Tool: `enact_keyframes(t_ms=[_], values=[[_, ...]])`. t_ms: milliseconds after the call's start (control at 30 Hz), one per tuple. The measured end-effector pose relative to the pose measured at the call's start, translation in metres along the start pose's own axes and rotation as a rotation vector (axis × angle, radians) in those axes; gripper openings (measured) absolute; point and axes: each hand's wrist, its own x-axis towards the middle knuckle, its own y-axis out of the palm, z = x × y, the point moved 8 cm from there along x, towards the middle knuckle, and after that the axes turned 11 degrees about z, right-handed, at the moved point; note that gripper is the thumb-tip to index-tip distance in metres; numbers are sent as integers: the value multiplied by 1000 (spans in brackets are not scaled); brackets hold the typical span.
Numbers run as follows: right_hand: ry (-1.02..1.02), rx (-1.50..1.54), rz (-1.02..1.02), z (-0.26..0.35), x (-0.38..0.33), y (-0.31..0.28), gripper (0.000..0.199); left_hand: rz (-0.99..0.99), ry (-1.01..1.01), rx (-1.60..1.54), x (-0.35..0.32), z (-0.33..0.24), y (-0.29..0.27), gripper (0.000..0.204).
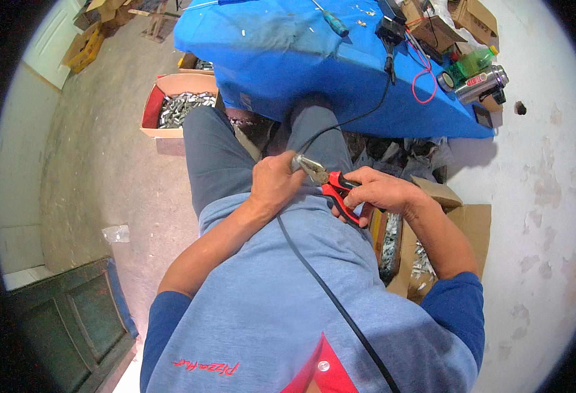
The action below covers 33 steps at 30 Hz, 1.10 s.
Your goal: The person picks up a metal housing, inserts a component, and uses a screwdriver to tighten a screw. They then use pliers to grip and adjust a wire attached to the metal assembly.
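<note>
My right hand point(385, 190) is wrapped round the red and black handles of a pair of pliers point(347, 196), above my lap. The handles are spread somewhat apart, and the metal jaws point left toward my other hand. My left hand point(276, 181) is closed, with a small silvery metal piece point(297, 162) showing at its thumb and fingertips. The tips of the pliers meet this piece or lie right beside it; the exact contact is too small to make out. Most of the piece is hidden by my fingers.
A box of small metal parts point(186, 108) stands left of my knees. Ahead is a blue-covered table point(268, 39) with a screwdriver point(335, 23), a steel flask point(481, 85) and a green bottle point(474, 62). A black cable point(327, 288) crosses my shirt. An open carton point(474, 229) sits at right.
</note>
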Motion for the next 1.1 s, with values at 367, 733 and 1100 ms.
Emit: enact_keyframes(t_ms=[367,733,1100], values=[[-39,125,63,-2,6,0,32,-11,-9,-63,1,-1,0,19],[-197,343,140,-17,8,1,45,21,-64,-157,0,10,9,25],[-14,-29,54,-3,-9,1,34,-1,17,-94,-1,3,6,24]])
